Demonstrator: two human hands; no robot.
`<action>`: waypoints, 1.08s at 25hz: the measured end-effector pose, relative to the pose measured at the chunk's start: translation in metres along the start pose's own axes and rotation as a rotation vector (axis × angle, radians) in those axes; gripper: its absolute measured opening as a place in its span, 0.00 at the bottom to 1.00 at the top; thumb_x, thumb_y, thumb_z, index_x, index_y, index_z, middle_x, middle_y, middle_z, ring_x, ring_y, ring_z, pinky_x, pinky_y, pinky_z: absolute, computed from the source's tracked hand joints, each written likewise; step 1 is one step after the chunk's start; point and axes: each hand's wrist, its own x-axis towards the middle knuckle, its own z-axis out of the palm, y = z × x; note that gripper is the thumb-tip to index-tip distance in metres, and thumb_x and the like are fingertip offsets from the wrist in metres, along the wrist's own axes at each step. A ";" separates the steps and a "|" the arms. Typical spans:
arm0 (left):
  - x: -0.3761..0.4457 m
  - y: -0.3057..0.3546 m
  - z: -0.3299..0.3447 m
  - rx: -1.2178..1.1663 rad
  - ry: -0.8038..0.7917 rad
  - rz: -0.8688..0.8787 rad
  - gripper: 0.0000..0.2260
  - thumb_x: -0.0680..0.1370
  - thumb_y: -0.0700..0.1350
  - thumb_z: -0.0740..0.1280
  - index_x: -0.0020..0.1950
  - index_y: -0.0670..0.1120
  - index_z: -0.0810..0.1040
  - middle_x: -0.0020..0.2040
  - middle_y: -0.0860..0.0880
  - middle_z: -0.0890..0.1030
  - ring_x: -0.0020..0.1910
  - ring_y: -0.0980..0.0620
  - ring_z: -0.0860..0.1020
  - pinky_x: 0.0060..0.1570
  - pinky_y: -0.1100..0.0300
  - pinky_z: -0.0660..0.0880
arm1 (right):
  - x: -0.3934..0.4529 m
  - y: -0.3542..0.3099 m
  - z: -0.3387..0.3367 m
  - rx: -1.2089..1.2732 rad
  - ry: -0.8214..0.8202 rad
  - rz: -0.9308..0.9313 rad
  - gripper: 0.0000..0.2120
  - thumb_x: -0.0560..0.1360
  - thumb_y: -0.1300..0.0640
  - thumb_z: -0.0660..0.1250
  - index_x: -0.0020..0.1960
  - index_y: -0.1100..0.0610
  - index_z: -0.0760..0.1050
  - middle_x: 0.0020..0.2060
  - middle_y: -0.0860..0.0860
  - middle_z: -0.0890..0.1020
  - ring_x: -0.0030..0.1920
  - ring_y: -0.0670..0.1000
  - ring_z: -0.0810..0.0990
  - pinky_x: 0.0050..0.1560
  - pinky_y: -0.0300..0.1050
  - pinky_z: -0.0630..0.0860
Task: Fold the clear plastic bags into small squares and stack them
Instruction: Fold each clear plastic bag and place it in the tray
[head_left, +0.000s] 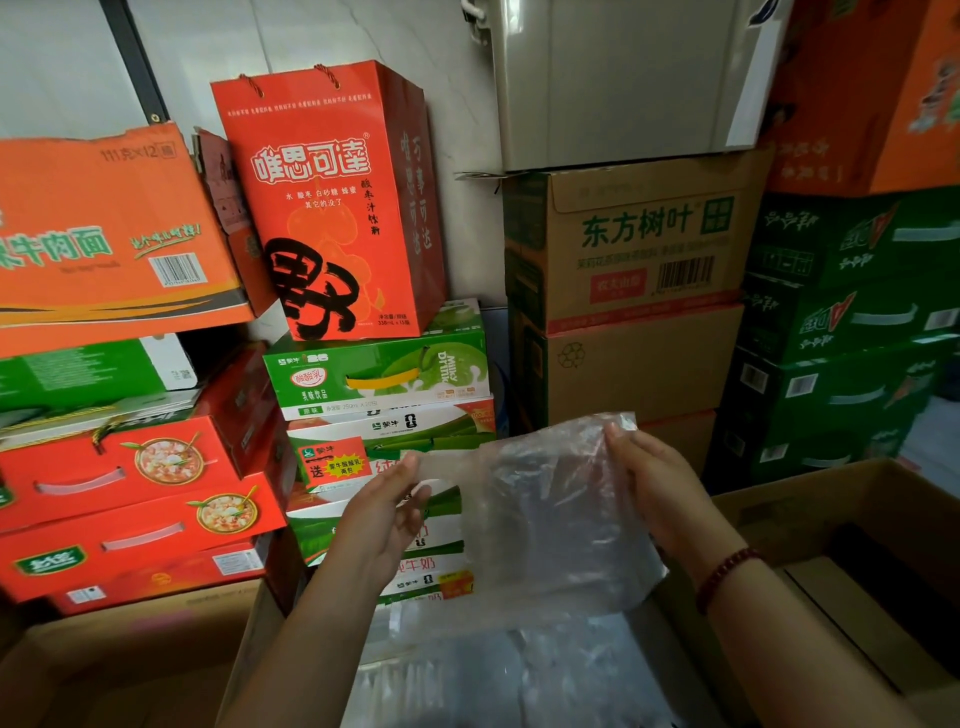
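1. We face a wall of stacked cartons. On the right, brown cardboard boxes with green print stand beside a column of dark green drink cases.
2. On the left we see an orange noodle carton lying above red boxes that bear soup-bowl pictures.
3. In the middle a tall red gift bag with rope handles stands upright on a stack of green-and-white milk cartons.
4. Below our arms an open cardboard box holds a heap of clear plastic bags, their outlines blurred together.
5. We hold one clear plastic bag up in the air above that box, spread between both hands, crinkled and hanging down toward the heap.
6. Our right hand grips the bag's upper right corner, fingers curled over the edge with the thumb pressed against the film. A dark red bead bracelet sits on that wrist.
7. Our left hand pinches the bag's upper left edge, thumb and fingertips closed together on the plastic, the other fingers loosely curled beneath.
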 end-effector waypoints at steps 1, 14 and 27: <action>0.002 0.001 -0.002 -0.038 0.026 0.009 0.03 0.77 0.44 0.67 0.48 0.46 0.78 0.43 0.50 0.80 0.40 0.55 0.76 0.23 0.70 0.71 | 0.001 0.002 -0.001 -0.023 0.040 0.007 0.21 0.77 0.45 0.63 0.50 0.65 0.77 0.43 0.63 0.80 0.43 0.58 0.76 0.49 0.54 0.75; 0.007 0.005 -0.009 -0.164 0.117 0.190 0.05 0.80 0.43 0.62 0.46 0.44 0.75 0.41 0.48 0.78 0.39 0.53 0.78 0.28 0.67 0.76 | 0.001 0.005 0.003 -0.146 0.138 -0.054 0.23 0.79 0.48 0.61 0.51 0.71 0.75 0.44 0.68 0.80 0.41 0.56 0.77 0.47 0.51 0.75; 0.006 0.008 -0.014 -0.157 0.141 0.233 0.06 0.80 0.43 0.63 0.44 0.44 0.76 0.37 0.49 0.77 0.32 0.57 0.79 0.32 0.68 0.77 | -0.002 0.000 0.007 -0.130 0.133 0.003 0.19 0.81 0.49 0.58 0.35 0.57 0.70 0.29 0.53 0.73 0.32 0.50 0.72 0.35 0.42 0.69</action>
